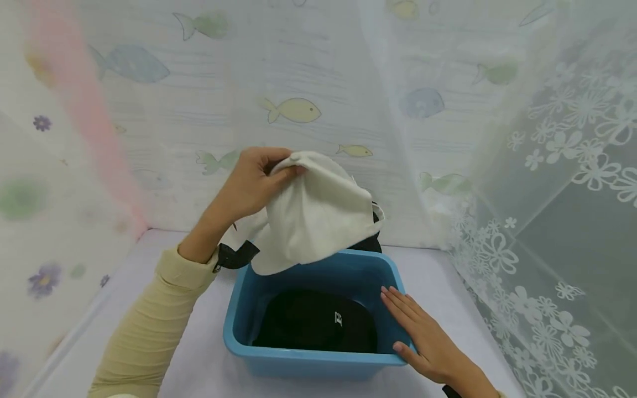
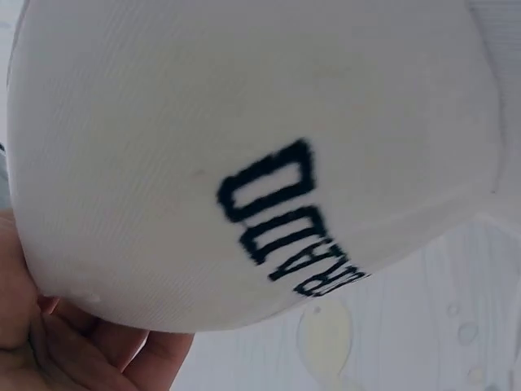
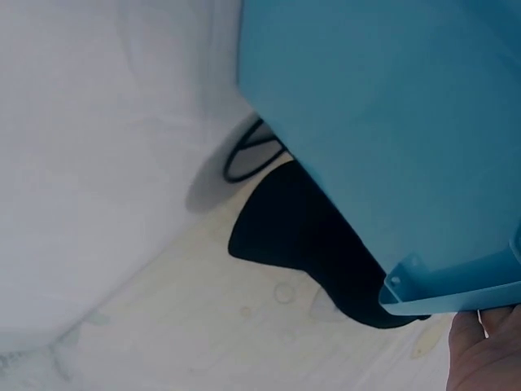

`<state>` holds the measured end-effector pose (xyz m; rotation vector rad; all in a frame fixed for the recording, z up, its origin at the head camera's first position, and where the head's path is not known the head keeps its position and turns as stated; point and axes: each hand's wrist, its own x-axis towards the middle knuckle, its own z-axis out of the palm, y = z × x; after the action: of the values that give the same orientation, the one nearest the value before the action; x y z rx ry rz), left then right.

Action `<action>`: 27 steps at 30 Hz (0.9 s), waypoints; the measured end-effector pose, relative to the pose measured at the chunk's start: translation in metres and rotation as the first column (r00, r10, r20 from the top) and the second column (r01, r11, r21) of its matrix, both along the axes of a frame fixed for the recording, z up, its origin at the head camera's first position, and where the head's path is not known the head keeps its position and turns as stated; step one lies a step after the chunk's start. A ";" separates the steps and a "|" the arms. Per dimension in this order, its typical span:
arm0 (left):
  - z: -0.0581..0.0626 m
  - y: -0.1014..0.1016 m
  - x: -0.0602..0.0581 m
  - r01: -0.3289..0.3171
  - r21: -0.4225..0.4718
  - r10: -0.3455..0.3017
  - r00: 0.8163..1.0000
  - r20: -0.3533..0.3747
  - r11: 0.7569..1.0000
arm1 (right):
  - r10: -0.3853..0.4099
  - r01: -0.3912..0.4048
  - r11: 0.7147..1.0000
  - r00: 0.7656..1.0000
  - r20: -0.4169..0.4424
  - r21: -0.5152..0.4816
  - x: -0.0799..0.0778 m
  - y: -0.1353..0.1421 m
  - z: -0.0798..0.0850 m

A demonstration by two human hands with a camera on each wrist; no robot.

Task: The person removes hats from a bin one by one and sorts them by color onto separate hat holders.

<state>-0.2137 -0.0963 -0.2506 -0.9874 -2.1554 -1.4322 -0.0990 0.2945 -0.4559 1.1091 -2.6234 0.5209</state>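
Note:
A white cap (image 1: 318, 215) hangs over the back of a blue basin (image 1: 313, 359), its crown pinched between the thumb and fingers of my left hand (image 1: 259, 179). Dark block letters (image 2: 281, 220) run across the cap in the left wrist view, with my fingertips at its edge. My right hand (image 1: 425, 337) rests on the basin's right rim, its fingers straight and pointing inward. Inside the basin lies a black cap (image 1: 313, 320) with a small white emblem.
Behind the basin is another black cap (image 3: 309, 240), mostly covered by the white one in the head view. A thin black wire loop (image 3: 252, 151) shows beside it. White cloth (image 1: 189, 331) covers the table, and patterned curtains (image 1: 323, 72) stand behind and at the sides.

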 end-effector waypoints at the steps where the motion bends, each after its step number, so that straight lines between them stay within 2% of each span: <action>1: 0.002 -0.003 -0.002 -0.025 0.015 0.025 0.999 -0.026 1.000 | -0.002 0.002 1.000 1.000 0.001 -0.001 0.000 0.000 0.000; 4: 0.008 -0.011 -0.006 -0.105 0.051 0.110 0.989 -0.100 0.993 | -0.011 0.011 1.000 1.000 0.007 0.002 -0.001 -0.001 0.000; 6: 0.010 -0.017 -0.009 -0.161 0.066 0.170 0.975 -0.145 0.985 | -0.008 0.008 1.000 1.000 0.006 -0.001 -0.001 -0.002 -0.001; 9: 0.012 -0.025 -0.013 -0.252 0.082 0.264 0.943 -0.202 0.964 | -0.003 0.003 1.000 1.000 -0.012 -0.003 0.000 -0.002 -0.001; 12: 0.012 -0.036 -0.021 -0.335 0.092 0.347 0.903 -0.253 0.938 | 0.001 -0.001 1.000 1.000 -0.026 -0.008 0.000 -0.003 -0.001; 15: 0.009 -0.047 -0.035 -0.374 0.100 0.387 0.879 -0.279 0.922 | 0.002 -0.002 1.000 0.999 -0.032 -0.014 0.000 -0.003 0.000; 18: -0.001 -0.058 -0.051 -0.391 0.086 0.399 0.881 -0.252 0.916 | 0.003 -0.003 1.000 0.999 -0.037 -0.019 0.001 -0.003 0.000; 22: -0.026 -0.065 -0.073 -0.394 0.037 0.395 0.906 -0.152 0.918 | 0.001 -0.001 1.000 0.999 -0.033 -0.022 0.002 -0.003 0.000; 24: -0.039 -0.065 -0.081 -0.391 0.024 0.391 0.916 -0.090 0.920 | -0.003 0.003 1.000 1.000 -0.025 -0.022 0.003 -0.003 0.000; 27: -0.055 -0.064 -0.087 -0.391 0.015 0.391 0.920 -0.013 0.920 | -0.012 0.012 1.000 1.000 -0.005 -0.021 0.004 -0.003 0.000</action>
<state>-0.3009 -0.1600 -0.3054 -0.5161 -2.1728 -1.2352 -0.0945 0.2914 -0.4557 1.0866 -2.6125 0.5406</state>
